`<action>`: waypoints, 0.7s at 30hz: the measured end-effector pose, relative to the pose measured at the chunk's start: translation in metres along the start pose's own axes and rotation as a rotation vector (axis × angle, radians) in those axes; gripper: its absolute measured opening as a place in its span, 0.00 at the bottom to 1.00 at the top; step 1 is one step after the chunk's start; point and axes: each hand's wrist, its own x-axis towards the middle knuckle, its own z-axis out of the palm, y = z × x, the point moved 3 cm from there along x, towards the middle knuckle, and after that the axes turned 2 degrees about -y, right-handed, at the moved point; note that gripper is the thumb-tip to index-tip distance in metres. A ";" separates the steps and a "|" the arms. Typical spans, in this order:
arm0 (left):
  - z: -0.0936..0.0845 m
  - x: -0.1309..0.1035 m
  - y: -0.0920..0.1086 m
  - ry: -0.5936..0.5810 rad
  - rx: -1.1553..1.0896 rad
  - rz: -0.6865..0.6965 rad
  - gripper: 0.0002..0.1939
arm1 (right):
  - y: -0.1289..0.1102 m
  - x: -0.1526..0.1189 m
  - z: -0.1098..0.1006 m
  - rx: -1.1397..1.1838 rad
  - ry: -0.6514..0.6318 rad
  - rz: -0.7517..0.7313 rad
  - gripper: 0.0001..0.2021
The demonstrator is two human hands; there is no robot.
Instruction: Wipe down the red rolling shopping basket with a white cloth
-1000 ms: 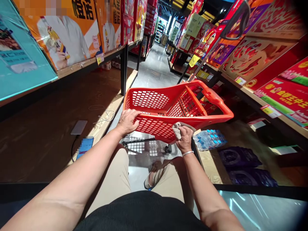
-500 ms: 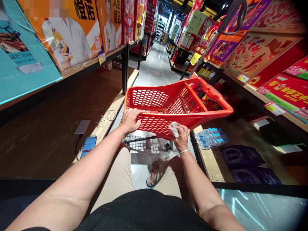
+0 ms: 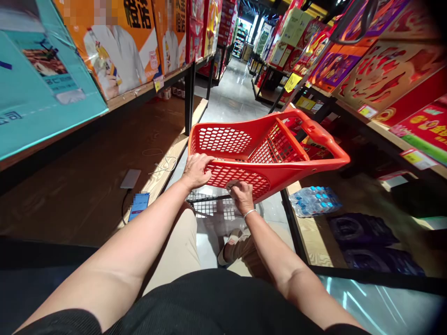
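Note:
A red plastic shopping cart (image 3: 307,164) stands sideways across the aisle in front of me, its basket showing nothing inside. My left hand (image 3: 197,172) is closed over the top rim at the basket's far left corner. Against the lattice of the near side wall, my right hand (image 3: 242,195) presses a greyish cloth (image 3: 232,184), mostly covered by the fingers. A bracelet circles my right wrist. The cart's handle points to the right, away from both hands.
Shelves flank the aisle, with orange gift boxes (image 3: 118,51) at left and red boxes (image 3: 424,123) at right. A phone (image 3: 138,206), a white power bank (image 3: 130,178) and a cable lie on the low left shelf. Bottled water packs (image 3: 314,201) sit low at right. Grey floor (image 3: 237,88) runs ahead.
My right hand has slid left along the cart's side wall with the cloth. My left hand keeps its hold on the rim. The whole view has shifted slightly.

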 end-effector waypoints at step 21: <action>-0.004 -0.009 -0.001 -0.021 -0.011 -0.028 0.24 | 0.018 -0.004 -0.012 0.092 -0.080 0.000 0.05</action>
